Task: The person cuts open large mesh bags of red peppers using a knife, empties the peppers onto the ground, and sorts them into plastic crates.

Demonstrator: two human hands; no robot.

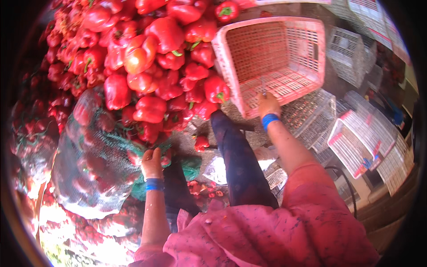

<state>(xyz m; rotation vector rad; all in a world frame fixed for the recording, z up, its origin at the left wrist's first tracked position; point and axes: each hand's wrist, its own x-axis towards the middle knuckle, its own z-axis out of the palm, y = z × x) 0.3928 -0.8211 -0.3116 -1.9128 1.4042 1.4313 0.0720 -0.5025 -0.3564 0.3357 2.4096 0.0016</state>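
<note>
Our left hand (pixel 152 165) seems clenched on one mesh bag (pixel 100 164); one loose pepper (pixel 201 143) lies between our two legs (pixel 240 164). Our right hand (pixel 268 106) grips one tilted pink crate's rim (pixel 241 95), beside heaped peppers (pixel 151 109) past counting; at least three pale crates (pixel 347 58) lie rightward.

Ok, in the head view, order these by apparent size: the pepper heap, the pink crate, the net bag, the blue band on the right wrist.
1. Pepper heap
2. Pink crate and net bag: too alike to rank
3. Blue band
</note>
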